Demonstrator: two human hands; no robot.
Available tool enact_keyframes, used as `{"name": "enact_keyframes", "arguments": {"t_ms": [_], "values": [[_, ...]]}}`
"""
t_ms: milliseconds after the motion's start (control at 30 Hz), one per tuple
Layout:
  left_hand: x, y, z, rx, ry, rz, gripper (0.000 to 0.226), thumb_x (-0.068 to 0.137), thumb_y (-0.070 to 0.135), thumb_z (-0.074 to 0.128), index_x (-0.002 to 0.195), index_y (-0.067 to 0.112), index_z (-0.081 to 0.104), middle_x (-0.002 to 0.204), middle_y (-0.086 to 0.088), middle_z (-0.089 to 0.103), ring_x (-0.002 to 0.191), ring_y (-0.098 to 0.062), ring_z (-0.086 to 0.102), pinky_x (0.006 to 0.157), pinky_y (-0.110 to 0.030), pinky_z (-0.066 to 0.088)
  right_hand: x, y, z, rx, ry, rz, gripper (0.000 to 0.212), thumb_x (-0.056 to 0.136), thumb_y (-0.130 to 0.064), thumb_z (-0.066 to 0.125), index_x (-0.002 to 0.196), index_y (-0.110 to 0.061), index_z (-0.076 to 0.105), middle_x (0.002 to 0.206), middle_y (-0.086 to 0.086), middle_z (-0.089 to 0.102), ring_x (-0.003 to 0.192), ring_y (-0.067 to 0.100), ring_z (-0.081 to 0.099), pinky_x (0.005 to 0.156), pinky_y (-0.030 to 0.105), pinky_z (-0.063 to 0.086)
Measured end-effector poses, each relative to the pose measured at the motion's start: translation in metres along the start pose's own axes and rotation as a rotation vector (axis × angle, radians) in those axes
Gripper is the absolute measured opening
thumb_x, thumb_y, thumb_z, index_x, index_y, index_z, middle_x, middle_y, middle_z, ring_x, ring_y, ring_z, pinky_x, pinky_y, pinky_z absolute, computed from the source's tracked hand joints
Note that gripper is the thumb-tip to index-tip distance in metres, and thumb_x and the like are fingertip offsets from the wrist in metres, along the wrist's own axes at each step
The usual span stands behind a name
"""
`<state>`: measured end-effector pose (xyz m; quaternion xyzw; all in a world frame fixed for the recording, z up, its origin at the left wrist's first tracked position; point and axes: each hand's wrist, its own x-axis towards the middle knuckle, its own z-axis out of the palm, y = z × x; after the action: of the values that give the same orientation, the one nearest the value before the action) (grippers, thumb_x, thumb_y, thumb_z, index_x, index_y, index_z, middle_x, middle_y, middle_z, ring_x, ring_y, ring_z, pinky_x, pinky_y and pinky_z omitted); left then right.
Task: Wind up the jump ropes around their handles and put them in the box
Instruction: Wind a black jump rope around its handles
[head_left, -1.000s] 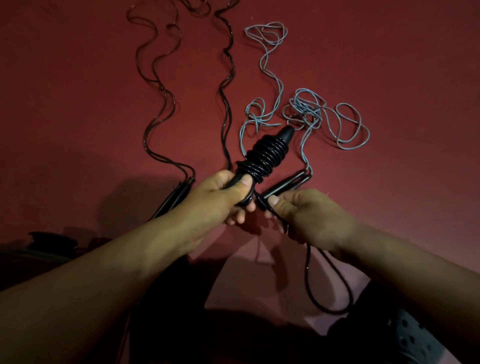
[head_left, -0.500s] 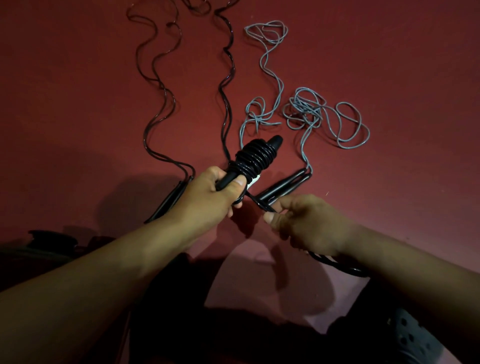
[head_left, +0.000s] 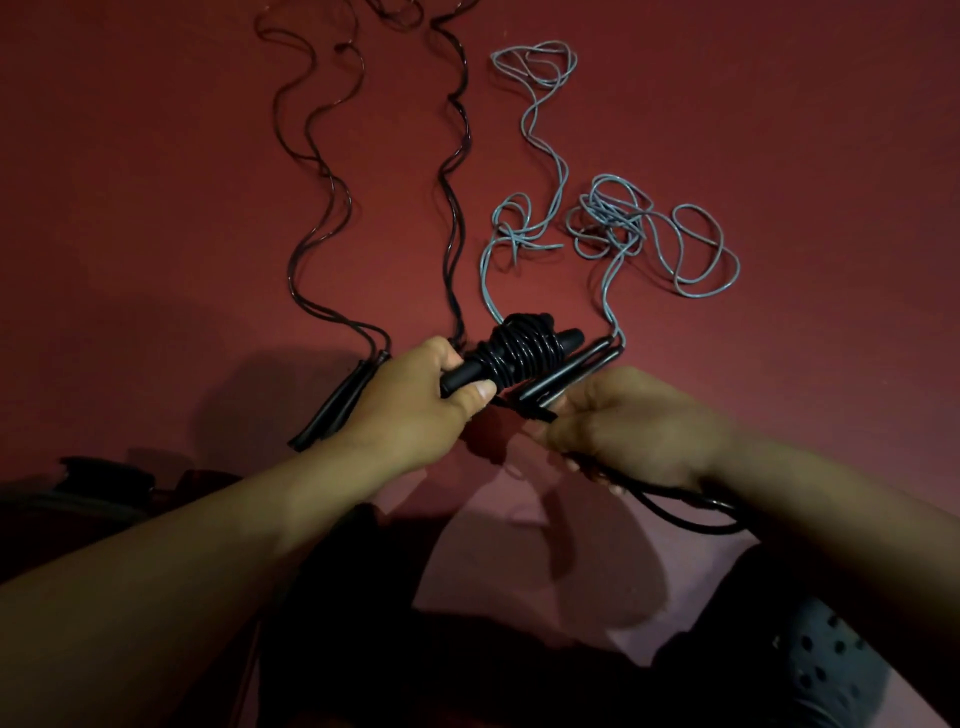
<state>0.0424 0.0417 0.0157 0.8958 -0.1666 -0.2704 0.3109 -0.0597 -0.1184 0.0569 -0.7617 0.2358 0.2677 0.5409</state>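
Black handles (head_left: 511, 356), wrapped in cord, lie near level above the red floor (head_left: 156, 208), tips pointing up-right. Left hand (head_left: 415, 400) grips their bare end; right hand (head_left: 634, 421) curls round the loose black cord (head_left: 691, 512), its fingers mostly hidden underneath.

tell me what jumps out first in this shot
At centre, the left hand grips black handles wrapped in glossy black rope coils, while the right hand holds the loose rope end. Beyond, a tangled grey jump rope and a wavy dark rope lie on the red floor.
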Motion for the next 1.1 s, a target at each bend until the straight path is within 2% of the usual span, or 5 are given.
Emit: {"name": "enact_keyframes", "arguments": {"t_ms": [233,467,667,800,1100], "values": [[-0.002,-0.002,0.000,0.160,0.056,-0.008,0.023,0.085,0.040,0.073,0.081,0.026,0.054,0.080,0.008,0.065,0.073,-0.009,0.061,0.064,-0.030,0.047,-0.007,-0.010,-0.007,-0.231,0.012,0.039,0.027,0.082,-0.018,0.062,0.057,-0.008,0.065,0.055,0.007,0.067,0.049,0.020,0.061,0.043,0.020,0.046],[0.003,-0.008,-0.003,0.154,-0.051,0.062,0.024,0.078,0.036,0.079,0.075,0.026,0.057,0.068,0.007,0.064,0.061,-0.012,0.058,0.058,-0.029,0.043,-0.005,-0.012,-0.016,-0.376,0.157,-0.163,0.017,0.087,-0.024,0.065,0.074,-0.014,0.065,0.059,-0.004,0.055,0.051,0.006,0.044,0.051,0.018,0.037],[-0.002,-0.002,-0.005,0.018,-0.248,0.170,0.016,0.081,0.026,0.077,0.075,0.026,0.063,0.059,0.008,0.058,0.053,-0.006,0.049,0.057,-0.028,0.040,0.001,-0.002,-0.020,-0.280,0.276,-0.273,0.012,0.091,-0.026,0.064,0.081,-0.020,0.065,0.062,-0.005,0.063,0.057,0.005,0.054,0.060,0.026,0.045],[-0.006,0.005,-0.009,0.059,-0.310,0.250,0.009,0.083,0.028,0.075,0.082,0.024,0.067,0.063,0.005,0.060,0.056,-0.007,0.051,0.060,-0.034,0.045,0.002,-0.001,-0.021,-0.290,0.323,-0.320,0.016,0.090,-0.030,0.065,0.075,-0.025,0.064,0.058,-0.010,0.060,0.053,0.001,0.052,0.051,0.012,0.038],[-0.011,0.017,-0.013,0.069,-0.386,0.318,0.007,0.087,0.028,0.072,0.084,0.027,0.065,0.063,0.012,0.057,0.056,-0.003,0.050,0.060,-0.026,0.043,0.011,0.008,-0.023,-0.217,0.393,-0.303,0.021,0.089,-0.038,0.065,0.077,-0.022,0.069,0.058,-0.011,0.061,0.053,-0.001,0.053,0.054,0.015,0.041]]}}
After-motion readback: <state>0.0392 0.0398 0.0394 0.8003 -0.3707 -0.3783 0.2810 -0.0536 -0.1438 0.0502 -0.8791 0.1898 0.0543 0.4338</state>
